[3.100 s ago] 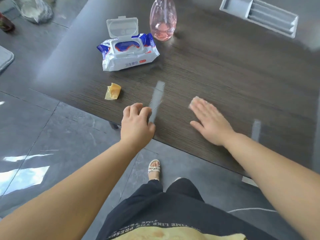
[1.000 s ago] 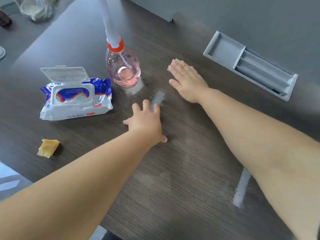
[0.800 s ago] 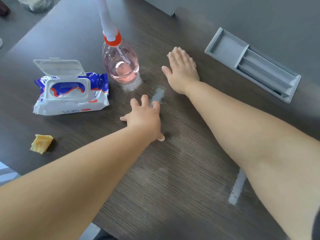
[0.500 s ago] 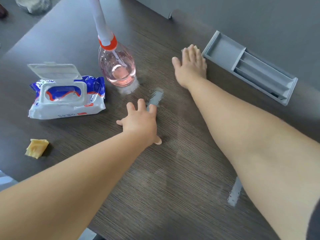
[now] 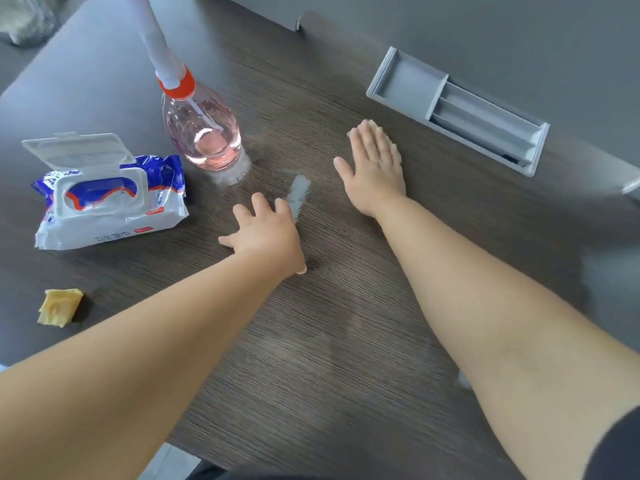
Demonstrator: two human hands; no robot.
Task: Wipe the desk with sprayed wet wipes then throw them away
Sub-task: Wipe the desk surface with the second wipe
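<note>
Wipe (image 5: 374, 125) pressed beneath flat right hand (image 5: 375, 168).

Spray bottle (image 5: 204, 133) beside bare desk (image 5: 346, 358)

Dark wood-grain desk (image 5: 346, 368), plain grey wall (image 5: 502, 32) beyond the right hand (image 5: 375, 168), pale glare (image 5: 86, 67) up-left of the left hand (image 5: 268, 233)

Grey divided tray (image 5: 408, 83) at the far side, small yellow scrap (image 5: 59, 307) — perhaps sponge — front left
</note>
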